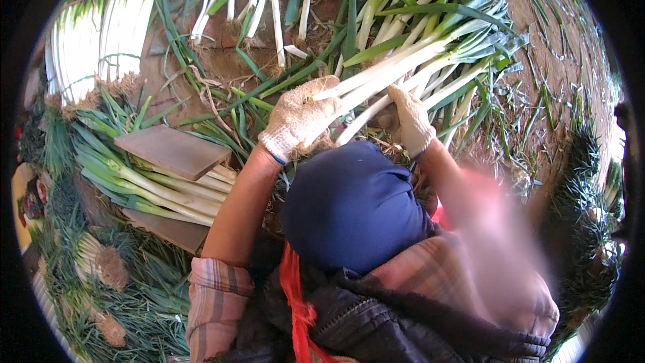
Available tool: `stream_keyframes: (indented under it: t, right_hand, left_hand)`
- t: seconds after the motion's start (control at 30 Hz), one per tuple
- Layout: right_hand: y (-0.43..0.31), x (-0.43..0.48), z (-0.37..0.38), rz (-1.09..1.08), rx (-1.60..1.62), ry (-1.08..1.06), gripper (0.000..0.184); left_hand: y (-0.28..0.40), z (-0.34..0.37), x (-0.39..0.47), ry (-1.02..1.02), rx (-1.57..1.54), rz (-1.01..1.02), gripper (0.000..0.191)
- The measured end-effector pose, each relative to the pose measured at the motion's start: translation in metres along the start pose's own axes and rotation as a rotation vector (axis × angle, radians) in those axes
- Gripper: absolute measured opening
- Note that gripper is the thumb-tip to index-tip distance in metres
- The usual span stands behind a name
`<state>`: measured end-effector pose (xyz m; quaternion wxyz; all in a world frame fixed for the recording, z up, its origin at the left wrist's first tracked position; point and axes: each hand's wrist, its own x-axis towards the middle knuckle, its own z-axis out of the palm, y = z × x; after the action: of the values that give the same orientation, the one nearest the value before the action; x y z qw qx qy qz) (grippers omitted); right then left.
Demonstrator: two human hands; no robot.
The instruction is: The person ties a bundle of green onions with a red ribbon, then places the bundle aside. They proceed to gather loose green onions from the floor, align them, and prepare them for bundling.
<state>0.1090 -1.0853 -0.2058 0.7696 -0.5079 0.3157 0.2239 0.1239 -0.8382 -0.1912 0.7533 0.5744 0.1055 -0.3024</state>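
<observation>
White knitted work gloves cover both my hands. My left hand (302, 113) grips the white shanks of several long green onions (383, 73) near their root ends. Their green leaves fan out toward the upper right. A little to the right, my right hand (413, 118) has its thumb against another white stalk of the bunch; its other fingers are mostly hidden. Below the hands, a rounded dark blue cloth shape (352, 206) covers part of the root ends. More loose green onions (373, 25) lie beyond the hands.
Tied bundles of white-stalked onions (103, 45) stand at upper left. Left of my forearm, onions (166, 186) lie between two flat boards (174, 151). Heaped onions (146, 307) fill the lower left. Leaf scraps litter the brown ground (549, 60) at right. A red strap (297, 292) hangs below.
</observation>
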Motion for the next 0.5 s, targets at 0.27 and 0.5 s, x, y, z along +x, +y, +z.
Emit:
stream_keyframes:
  t: [0.27,0.5]
  right_hand:
    - [-0.001,-0.016,0.026,0.11,0.036,0.001,0.036]
    - [0.032,0.0,0.028,0.118,0.572,-0.233,0.059]
  left_hand:
    - [-0.015,0.01,-0.025,0.097,0.354,0.308,0.035]
    - [-0.03,0.002,-0.056,-0.024,-0.001,0.056,0.051]
